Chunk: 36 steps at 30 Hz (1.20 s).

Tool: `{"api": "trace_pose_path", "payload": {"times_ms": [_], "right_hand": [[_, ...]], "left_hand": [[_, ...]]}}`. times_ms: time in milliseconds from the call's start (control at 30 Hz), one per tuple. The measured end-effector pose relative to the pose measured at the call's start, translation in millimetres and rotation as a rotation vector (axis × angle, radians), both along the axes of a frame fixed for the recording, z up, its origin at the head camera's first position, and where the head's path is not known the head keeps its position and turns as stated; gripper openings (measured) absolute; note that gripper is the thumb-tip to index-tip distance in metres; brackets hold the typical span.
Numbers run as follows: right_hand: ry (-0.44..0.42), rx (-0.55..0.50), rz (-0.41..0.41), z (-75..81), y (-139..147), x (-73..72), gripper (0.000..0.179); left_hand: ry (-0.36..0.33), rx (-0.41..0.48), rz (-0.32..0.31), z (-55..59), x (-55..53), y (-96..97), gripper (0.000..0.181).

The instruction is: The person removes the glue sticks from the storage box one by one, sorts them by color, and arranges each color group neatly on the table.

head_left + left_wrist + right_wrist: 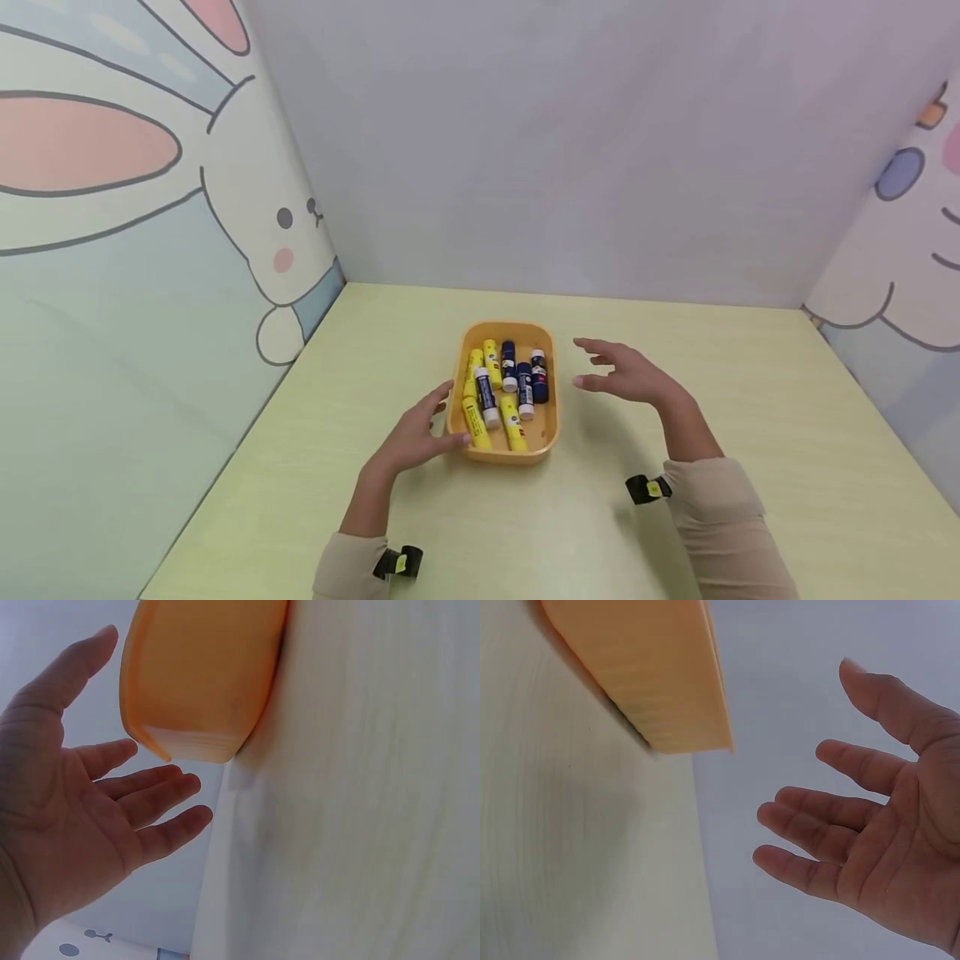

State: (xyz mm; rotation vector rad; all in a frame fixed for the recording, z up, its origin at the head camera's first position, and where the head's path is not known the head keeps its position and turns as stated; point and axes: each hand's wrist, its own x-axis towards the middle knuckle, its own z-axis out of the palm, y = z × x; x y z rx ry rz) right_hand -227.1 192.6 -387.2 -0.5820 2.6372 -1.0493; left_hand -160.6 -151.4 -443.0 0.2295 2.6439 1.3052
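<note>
An orange plastic basket [543, 442] stands on the table, holding several glue sticks, some yellow like the front one [514, 423] and some dark blue with white ends like another [525, 390]. My left hand [412, 433] is at the basket's left side, fingers spread and thumb over the near left corner of the rim in the head view. In the left wrist view its fingertips are right by the basket wall [202, 675]. To the right of the basket, my right hand [626, 372] hovers apart from it, palm inward, fingers loosely extended and holding nothing.
The pale yellow table [750, 400] runs back to a plain grey wall [570, 150]. Side panels with cartoon animals, a rabbit [262, 208] among them, border it left and right. Small black wrist cameras [647, 489] sit at both cuffs.
</note>
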Motion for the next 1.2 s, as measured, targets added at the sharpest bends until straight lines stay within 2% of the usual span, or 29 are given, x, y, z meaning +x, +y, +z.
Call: {"api": "trace_pose_path", "payload": {"times_ms": [133,267,533,933,1200], "right_hand": [[-0.021,0.001,0.009,1.1,-7.6,-5.0,0.073],[-0.033,0.002,0.028,3.6,-15.1,-9.6,0.072],[-0.024,0.007,0.061,11.7,-31.7,-16.4,0.073],[-0.039,0.002,0.123,14.5,-46.8,-22.5,0.073],[-0.071,-0.016,0.157,15.0,-60.2,-28.6,0.068]], "left_hand": [[0.002,0.047,-0.013,-2.2,-5.3,-0.7,0.090],[-0.027,0.066,-0.012,-4.6,-10.6,-1.5,0.090],[-0.067,0.117,0.030,-3.0,-19.0,0.0,0.073],[-0.138,0.266,0.098,-2.7,-23.1,7.6,0.057],[-0.185,0.290,0.154,-0.9,-23.4,9.9,0.055]]}}
